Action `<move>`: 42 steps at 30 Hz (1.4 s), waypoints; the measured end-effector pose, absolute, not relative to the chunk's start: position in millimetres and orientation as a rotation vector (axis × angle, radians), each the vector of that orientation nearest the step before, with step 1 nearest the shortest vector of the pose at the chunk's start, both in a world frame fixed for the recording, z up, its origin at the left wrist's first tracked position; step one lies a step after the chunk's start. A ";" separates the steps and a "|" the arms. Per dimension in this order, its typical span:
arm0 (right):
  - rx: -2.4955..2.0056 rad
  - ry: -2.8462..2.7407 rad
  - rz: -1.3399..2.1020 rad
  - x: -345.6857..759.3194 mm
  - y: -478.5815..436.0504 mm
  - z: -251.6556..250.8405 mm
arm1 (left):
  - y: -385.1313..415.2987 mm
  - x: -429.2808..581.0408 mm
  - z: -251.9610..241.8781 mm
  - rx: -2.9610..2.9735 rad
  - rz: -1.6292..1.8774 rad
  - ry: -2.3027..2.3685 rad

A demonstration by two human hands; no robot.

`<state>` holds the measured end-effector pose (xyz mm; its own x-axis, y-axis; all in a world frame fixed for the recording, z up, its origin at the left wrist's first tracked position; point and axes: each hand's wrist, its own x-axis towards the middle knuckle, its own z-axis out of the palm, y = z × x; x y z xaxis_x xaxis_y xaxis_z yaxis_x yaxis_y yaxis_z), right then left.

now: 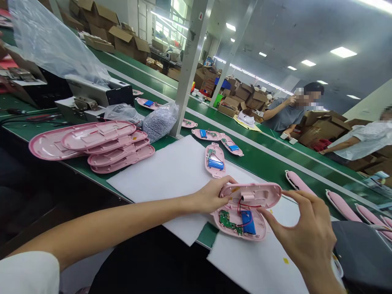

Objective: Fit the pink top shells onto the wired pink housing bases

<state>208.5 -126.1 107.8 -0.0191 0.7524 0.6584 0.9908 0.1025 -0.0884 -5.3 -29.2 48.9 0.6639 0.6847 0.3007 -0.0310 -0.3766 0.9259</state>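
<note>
A pink plastic shell half (260, 195) is tilted up between both hands, its hollow inner side facing me. My left hand (214, 195) grips its left end, and my right hand (306, 224) pinches its right end between thumb and fingers. Just below lies a matching pink housing half (260, 234) with a green circuit board (226, 220) and a blue battery (248, 222). Red and dark wires run between the two halves. White foam sheets (171, 175) lie beneath on the green bench.
Stacked pink shells (122, 157) stand at left beside a bag of small grey parts (161, 122). Several open housings, one nearby (215, 160), line the green belt (263, 151). Closed pink units (343, 206) lie at right, near a dark grey object (361, 253). Two people work across.
</note>
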 end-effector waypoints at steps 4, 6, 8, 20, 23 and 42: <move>-1.666 -2.404 -0.131 214.8 -138.1 103.2 | -35.8 -13.6 68.7 2.183 0.538 0.294; -1.686 -2.564 0.198 205.6 -133.6 89.7 | -40.0 -21.4 80.1 2.318 0.400 0.250; -1.680 -2.597 0.415 195.2 -124.4 78.8 | -42.8 -33.1 91.5 2.399 0.284 0.237; -2.570 -1.665 0.099 367.0 79.1 45.0 | 68.3 -41.3 88.8 2.109 0.272 1.670; -2.582 -1.619 0.097 365.3 132.0 40.2 | 97.4 -29.9 76.0 1.957 0.312 1.608; -1.836 -1.651 0.943 218.9 66.5 15.2 | 223.5 -29.5 106.3 2.545 -0.037 1.438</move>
